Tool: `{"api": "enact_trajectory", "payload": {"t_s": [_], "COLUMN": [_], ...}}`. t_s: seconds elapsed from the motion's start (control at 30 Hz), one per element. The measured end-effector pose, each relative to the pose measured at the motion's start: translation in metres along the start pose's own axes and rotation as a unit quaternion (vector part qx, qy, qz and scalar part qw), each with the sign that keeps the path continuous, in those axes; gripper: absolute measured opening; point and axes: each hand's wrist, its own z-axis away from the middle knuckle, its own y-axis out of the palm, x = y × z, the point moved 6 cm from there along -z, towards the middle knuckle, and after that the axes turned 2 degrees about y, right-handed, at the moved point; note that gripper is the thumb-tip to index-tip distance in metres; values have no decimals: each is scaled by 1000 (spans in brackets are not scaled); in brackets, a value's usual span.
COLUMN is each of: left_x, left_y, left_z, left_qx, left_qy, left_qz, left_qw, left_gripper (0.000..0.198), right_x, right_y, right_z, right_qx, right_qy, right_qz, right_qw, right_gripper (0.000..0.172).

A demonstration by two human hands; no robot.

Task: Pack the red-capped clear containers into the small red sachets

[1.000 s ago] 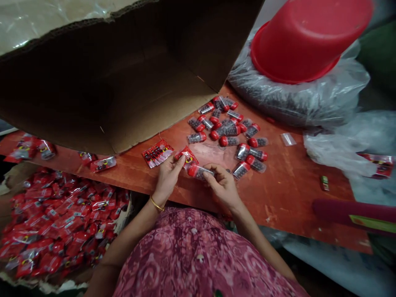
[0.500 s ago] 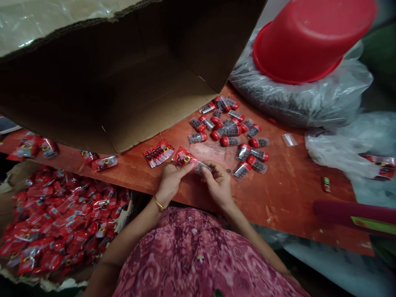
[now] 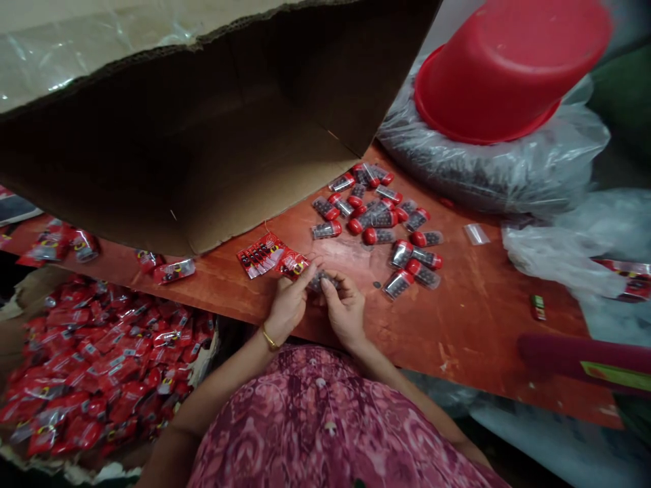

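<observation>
Near the table's front edge, both my hands are closed on a small clear tube with dark pellets inside. My left hand has its index finger laid along the tube's left end. A red printed wrapper shows just beyond those fingers; whether it is around the tube's end is hidden. My right hand pinches the tube's other end between thumb and fingers. Flat on the table beyond my left hand lies a red printed card. Several red-capped clear tubes of dark pellets lie loose to the right.
A big cardboard box lies open towards me at the back left. Below left, a carton holds many red packets. A red bucket stands upside down on a plastic bag. One clear sleeve lies at right.
My hands have shifted slightly left and closer together with the tube. The red wrapper has moved left and now overlaps the card's edge in view.
</observation>
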Motion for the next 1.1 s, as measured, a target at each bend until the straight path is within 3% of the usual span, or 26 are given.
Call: {"api": "enact_trajectory", "payload": {"t_s": [0.17,0.43,0.6,0.8,0.97,1.03,1.1], "left_x": [3,3,0,2,3,5,4], "left_y": [-4,-4,-9,-6,-7,-9,-10], "left_z": [-1,2,6,4,2,2,4], "left_qx": [11,46,34,62,40,41,47], "left_qy": [9,37,90,56,26,19,12], "left_qz": [-18,-122,-145,-136,-97,-98,-99], "left_qw": [1000,991,985,987,994,994,994], "left_gripper": [33,35,37,33,36,36,36], "right_x": [0,-5,3,5,2,0,-2], "right_y": [-1,8,3,3,1,1,5], "right_z": [0,-2,-6,-6,-4,-5,-6], "right_qx": [0,59,31,24,-14,4,68], "right_qy": [-17,69,55,29,-2,17,55], "right_qz": [21,-68,-31,-6,3,-4,-24], "right_qw": [1000,994,997,999,1000,1000,996], "right_gripper": [23,27,28,26,29,29,31]}}
